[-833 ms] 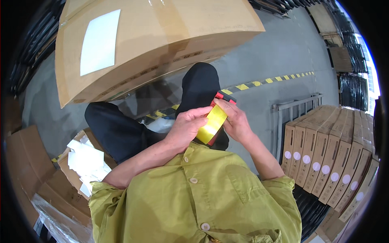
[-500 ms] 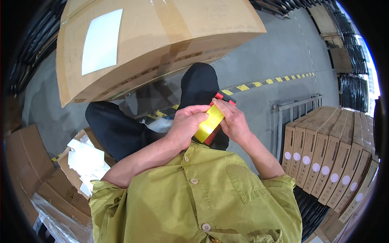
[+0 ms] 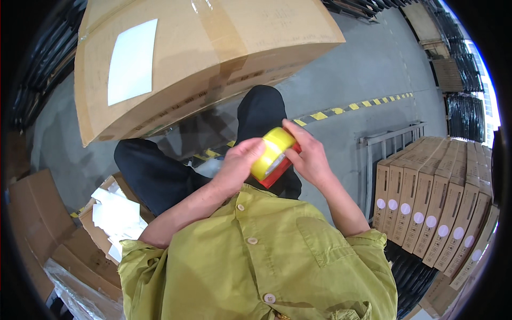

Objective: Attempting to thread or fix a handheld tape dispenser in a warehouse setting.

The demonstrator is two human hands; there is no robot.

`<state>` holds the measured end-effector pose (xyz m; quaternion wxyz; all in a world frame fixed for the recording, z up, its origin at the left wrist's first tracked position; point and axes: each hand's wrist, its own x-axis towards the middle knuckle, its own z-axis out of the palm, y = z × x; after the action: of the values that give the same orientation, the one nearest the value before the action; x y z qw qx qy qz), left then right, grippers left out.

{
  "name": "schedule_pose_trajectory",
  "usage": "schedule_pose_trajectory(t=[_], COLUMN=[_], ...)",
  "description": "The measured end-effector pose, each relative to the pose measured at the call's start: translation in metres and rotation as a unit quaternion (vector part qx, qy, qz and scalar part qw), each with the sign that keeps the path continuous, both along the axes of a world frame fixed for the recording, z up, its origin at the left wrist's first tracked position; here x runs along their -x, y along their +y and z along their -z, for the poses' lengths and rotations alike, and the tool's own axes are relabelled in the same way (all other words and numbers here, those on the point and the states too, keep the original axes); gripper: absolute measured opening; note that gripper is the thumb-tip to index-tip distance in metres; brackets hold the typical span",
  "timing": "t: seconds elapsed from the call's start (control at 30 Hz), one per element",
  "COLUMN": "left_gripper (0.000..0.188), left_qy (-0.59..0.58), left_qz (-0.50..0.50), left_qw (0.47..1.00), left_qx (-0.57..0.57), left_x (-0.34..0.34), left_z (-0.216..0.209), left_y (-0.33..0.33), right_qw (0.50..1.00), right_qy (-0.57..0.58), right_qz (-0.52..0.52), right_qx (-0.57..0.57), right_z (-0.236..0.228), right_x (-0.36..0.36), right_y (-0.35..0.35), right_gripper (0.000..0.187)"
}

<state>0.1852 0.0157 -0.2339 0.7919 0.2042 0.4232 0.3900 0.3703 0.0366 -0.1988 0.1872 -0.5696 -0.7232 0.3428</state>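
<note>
A roll of yellow packing tape (image 3: 273, 144) is between my hands, above my lap, tilted so that part of its pale inner core shows. Against its lower right side lies a red tape dispenser (image 3: 278, 173), partly hidden by the roll. My left hand (image 3: 240, 161) is closed on the roll's left side, fingers and thumb pressed to the tape. From the other side my right hand (image 3: 310, 155) grips the red dispenser, its thumb bent over the edge beside the roll. The rest of the dispenser is hidden behind the roll and my fingers.
A large cardboard box (image 3: 181, 69) bearing a white sheet (image 3: 133, 62) stands ahead. At left is an open carton (image 3: 96, 218) of white papers (image 3: 114, 213). A row of flat cartons (image 3: 426, 197) and a metal rack (image 3: 392, 141) stand right. Yellow-black tape (image 3: 354, 106) marks the floor.
The yellow roll has turned, so its round side and core now show instead of a flat face. The dispenser's black end has gone from sight. Both hands have shifted around the tape and dispenser.
</note>
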Motion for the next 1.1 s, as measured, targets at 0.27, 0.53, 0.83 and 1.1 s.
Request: schedule_pose_trajectory(t=[0.27, 0.53, 0.83, 1.1], left_gripper=[0.052, 0.055, 0.045, 0.052], left_qy=[-0.145, -0.243, -0.011, 0.088], left_qz=[-0.135, -0.088, 0.048, 0.068], left_qw=[0.975, 0.959, 0.989, 0.977], left_qx=[0.097, 0.112, -0.140, -0.184], left_x=[0.025, 0.020, 0.032, 0.030], left_z=[0.007, 0.005, -0.027, -0.034], left_y=[0.013, 0.005, 0.016, 0.012], right_qw=[0.958, 0.783, 0.864, 0.894], right_qy=[0.188, 0.542, 0.454, 0.413], right_qz=[0.210, 0.161, 0.124, 0.065], right_qx=[-0.046, 0.261, 0.181, 0.160], right_z=[-0.005, 0.017, 0.014, 0.010], right_x=[-0.049, 0.015, 0.002, 0.003], right_y=[-0.016, -0.022, -0.018, -0.021], right_gripper=[0.073, 0.077, 0.066, 0.069])
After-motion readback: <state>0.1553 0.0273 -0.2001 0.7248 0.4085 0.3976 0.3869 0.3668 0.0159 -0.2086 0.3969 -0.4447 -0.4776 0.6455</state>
